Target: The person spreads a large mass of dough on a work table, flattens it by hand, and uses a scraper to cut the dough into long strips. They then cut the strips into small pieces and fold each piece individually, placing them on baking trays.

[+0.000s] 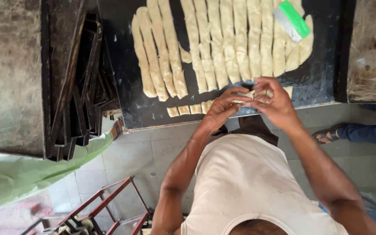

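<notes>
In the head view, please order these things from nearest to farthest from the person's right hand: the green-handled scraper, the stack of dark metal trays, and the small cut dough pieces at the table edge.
From the right hand:
1. Small cut dough pieces, at the table's near edge, beyond the left hand.
2. Green-handled scraper, lying on the dough strips at the far side.
3. Stack of dark metal trays, far off on the left.

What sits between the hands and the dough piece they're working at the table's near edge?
Nothing visible. Left hand and right hand both already pinch the small dough piece. The long dough strips and the green-handled scraper lie farther back.
</notes>
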